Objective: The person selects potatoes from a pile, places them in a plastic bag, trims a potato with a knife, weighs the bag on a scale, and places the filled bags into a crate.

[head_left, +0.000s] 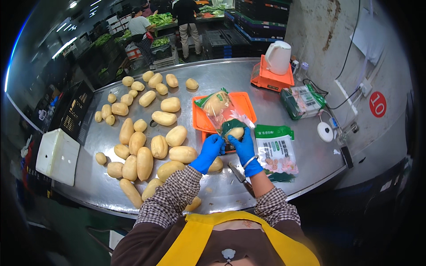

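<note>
A clear and green printed plastic bag [226,111] lies on the orange scale [245,101], with a lotus root piece [216,103] inside its far end. A second lotus root piece [236,132] sits at the bag's near opening. My right hand [244,150], in a blue glove, is closed around this piece and the bag's edge. My gloved left hand [211,151] pinches the bag's rim on the left side. Close to the right wrist, a knife [239,174] rests on the metal table [222,193]. Flat printed bags [276,150] are stacked right of the scale.
Many loose lotus root pieces [144,163] cover the table's left half. A white jug [278,57] stands on another orange scale [262,80] at the back right. A pack of bags [303,102] and cables lie by the wall. A white bin [57,156] is at the left edge. People work beyond.
</note>
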Tool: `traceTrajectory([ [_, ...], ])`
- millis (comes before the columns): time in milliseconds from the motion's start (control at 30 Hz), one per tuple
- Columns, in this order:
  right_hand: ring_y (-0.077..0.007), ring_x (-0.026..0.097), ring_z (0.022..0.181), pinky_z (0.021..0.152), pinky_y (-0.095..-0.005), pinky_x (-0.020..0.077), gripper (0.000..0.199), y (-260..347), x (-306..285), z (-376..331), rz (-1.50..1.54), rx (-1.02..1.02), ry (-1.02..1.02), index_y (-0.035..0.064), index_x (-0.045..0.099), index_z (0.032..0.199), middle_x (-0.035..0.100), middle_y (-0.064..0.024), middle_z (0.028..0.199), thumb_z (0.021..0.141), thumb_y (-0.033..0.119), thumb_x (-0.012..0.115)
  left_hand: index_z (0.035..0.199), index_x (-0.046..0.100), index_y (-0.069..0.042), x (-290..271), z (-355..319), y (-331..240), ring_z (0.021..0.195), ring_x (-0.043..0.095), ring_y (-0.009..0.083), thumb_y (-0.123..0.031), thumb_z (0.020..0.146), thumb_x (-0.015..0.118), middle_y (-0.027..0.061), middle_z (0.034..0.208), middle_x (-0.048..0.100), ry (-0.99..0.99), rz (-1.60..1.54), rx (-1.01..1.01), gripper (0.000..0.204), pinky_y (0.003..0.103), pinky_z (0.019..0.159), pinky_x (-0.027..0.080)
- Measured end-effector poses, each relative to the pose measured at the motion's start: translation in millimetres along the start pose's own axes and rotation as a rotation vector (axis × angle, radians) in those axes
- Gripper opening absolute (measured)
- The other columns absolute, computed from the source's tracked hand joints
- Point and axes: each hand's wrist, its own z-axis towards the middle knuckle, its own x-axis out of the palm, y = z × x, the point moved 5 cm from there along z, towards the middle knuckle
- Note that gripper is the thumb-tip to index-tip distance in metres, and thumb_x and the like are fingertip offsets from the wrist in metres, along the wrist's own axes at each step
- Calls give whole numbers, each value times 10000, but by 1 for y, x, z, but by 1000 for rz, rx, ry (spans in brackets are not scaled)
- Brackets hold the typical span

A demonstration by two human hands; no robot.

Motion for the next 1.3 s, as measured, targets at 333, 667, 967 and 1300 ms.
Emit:
traceTrajectory([
  [333, -259, 550, 1075, 888, -336, 448, 529, -40, 11, 73, -903, -361, 521, 63, 486, 1259, 544, -116, 1230, 784, 243, 631, 866, 552, -30, 2, 2, 20, 560, 535, 103, -237, 915, 550, 40, 726, 582, 43, -111, 15, 213, 242, 504, 460],
  [667, -272, 540, 1052, 889, -343, 445, 814, -37, 15, 89, -450, -65, 174, 66, 358, 1364, 508, -149, 1201, 672, 247, 745, 803, 545, -32, 13, -9, 38, 556, 508, 84, -236, 914, 560, 24, 676, 542, 70, -165, 74, 233, 245, 500, 445],
  [967, -272, 418, 1219, 1026, -377, 313, 535, -7, 35, 58, -1022, -349, 388, 49, 453, 1299, 433, -108, 1359, 789, 152, 575, 833, 570, -30, 7, -14, 17, 575, 509, 76, -195, 909, 566, 15, 663, 546, -7, -60, 151, 182, 235, 519, 427],
  [1300, -262, 368, 1261, 1068, -391, 250, 491, 14, 64, 60, -1366, -714, 604, 107, 472, 1292, 436, -81, 1361, 808, 159, 534, 807, 576, -36, 6, -9, 18, 536, 482, 116, -196, 876, 589, 55, 608, 523, -150, -30, 222, 175, 276, 516, 407],
])
